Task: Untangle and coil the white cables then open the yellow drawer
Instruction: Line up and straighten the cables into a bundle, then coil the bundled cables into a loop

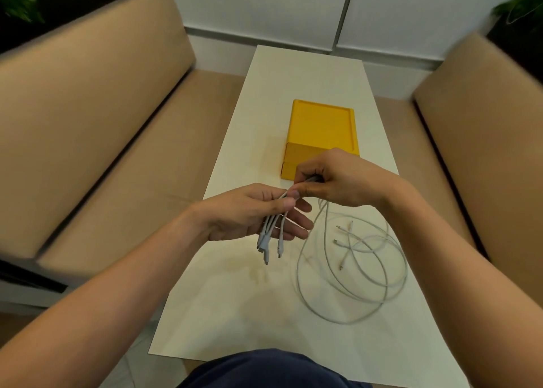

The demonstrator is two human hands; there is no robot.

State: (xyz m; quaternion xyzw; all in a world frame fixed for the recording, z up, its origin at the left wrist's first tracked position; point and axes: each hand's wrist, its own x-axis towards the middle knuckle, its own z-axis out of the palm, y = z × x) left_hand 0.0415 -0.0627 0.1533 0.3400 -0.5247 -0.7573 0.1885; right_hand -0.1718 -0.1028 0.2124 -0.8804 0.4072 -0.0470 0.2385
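Both hands are raised above the desk (pixel 229 314). The left hand (pixel 252 214), palm up, pinches the white cables (pixel 352 273) near their plug ends, which hang down. The right hand (pixel 332 179) grips the same bundle. Loose loops lie on the desk. The yellow drawer (pixel 320 129) sits closed behind the hands.

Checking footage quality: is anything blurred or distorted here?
Head view: motion blur smears the edges, worst at the plant top right; wide lens bows the sofa; left hand, right hand, white cables and yellow drawer look fairly sharp.
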